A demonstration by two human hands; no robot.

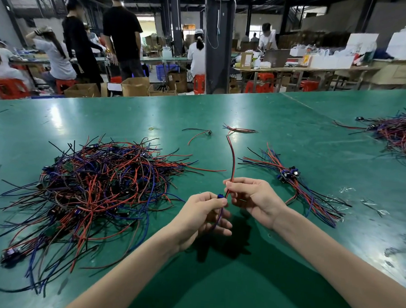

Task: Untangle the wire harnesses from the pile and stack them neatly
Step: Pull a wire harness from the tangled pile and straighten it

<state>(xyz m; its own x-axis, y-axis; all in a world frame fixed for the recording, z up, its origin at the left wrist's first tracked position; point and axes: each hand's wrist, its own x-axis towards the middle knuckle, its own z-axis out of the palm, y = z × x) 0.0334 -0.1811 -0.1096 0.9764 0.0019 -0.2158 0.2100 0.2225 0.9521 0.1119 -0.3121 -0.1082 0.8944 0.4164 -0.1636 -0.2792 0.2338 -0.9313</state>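
Between the fingers of both hands, raised above the green matte tabletop [223, 112]: one thin wire harness [232, 160] of red, black and blue leads, joined at a small blue plastic connector [219, 196].

Left hand [202, 216]: fingers [214, 202] closed in a pinch on the connector, blue leads trailing down across the palm. Right hand [253, 199]: fingers [233, 185] narrowed round the red-and-black pair just above the connector, that pair rising in a slight bow away from the fingertips to a free end.

Left of the left fingers, near but apart: large tangled pile [97, 186] of red, black and blue harnesses, flat on the tabletop. Right of the right fingers, just beside the wrist: small fanned stack [290, 179] of sorted harnesses, connectors gathered at one point. Beyond the fingertips: two loose harnesses [199, 133] and a yellow rubber band [153, 128]. Well apart, far right: second tangle [400, 136].

Step in hand, as judged: straightening of one freed harness, with no strand visibly linked back to the pile.

Next move, as judged:
1. Draw the right fingers along the red-and-black pair to take out the bow.
2. Carry the harness rightward to the stack.
3. Lay down connector over connectors, leads along the existing fan.
4. Hold the pinch on the connector until alignment, then release.

Caution: keep the trailing blue leads away from the edge of the pile.
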